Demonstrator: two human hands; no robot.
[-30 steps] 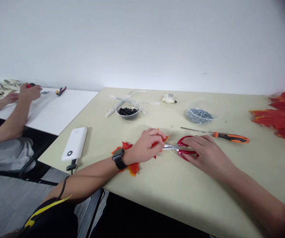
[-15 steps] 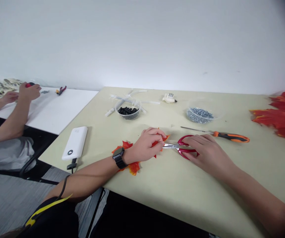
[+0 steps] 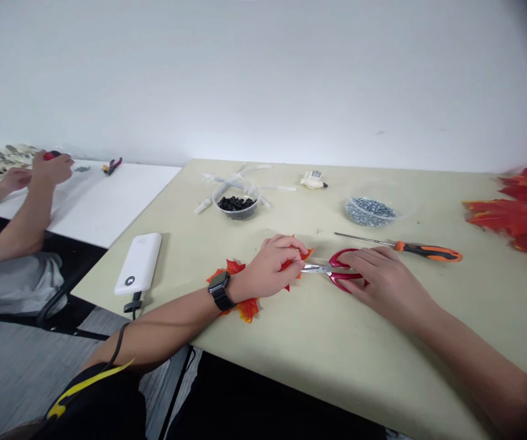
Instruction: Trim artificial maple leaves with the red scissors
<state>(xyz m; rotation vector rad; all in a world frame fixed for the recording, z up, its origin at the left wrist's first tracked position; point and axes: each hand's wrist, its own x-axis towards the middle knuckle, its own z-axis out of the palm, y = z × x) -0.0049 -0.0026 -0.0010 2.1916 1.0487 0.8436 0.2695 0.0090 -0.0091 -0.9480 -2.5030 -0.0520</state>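
Head view: little changing over last second; both hands holding position, red scissors [image 3: 328, 269] seemingly closing very slightly, suggesting slow cutting at one spot. Left grip [image 3: 273, 269] pinching red-orange leaf [image 3: 248, 310] lying partly under wrist on counter [image 3: 300, 342]. Right grip [image 3: 385, 276] curling around handles, fingers partly bent; blades reaching leaf beside left thumb.

On my feed I count the wearer's two hands [image 3: 270, 267] at centre and a co-worker's two hands [image 3: 52, 168] upper left, one pair of scissors [image 3: 327, 269], one watch [image 3: 220, 292], two clear bowls [image 3: 239, 216], one screwdriver [image 3: 429, 251] right, one power bank [image 3: 138, 264] left; the overlapping leaves [image 3: 519, 214], far right, I can't number.
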